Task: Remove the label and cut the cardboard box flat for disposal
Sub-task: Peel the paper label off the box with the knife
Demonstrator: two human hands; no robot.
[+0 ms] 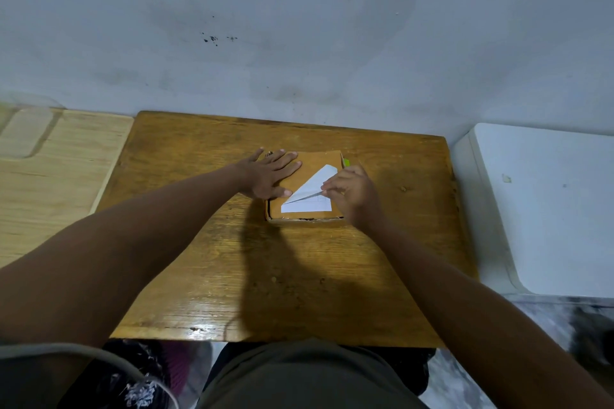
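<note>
While the left hand [270, 174] presses the box [305, 189] flat-fingered, the right hand [349, 191] pinches the label [310, 197]

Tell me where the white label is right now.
In the head view, the white label lies on the right half of the cardboard box top, partly peeled, between the flat left hand and the pinching right hand.

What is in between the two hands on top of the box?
In the head view, between the flat left hand and the pinching right hand lies bare cardboard box top, then the white label, partly peeled up.
</note>
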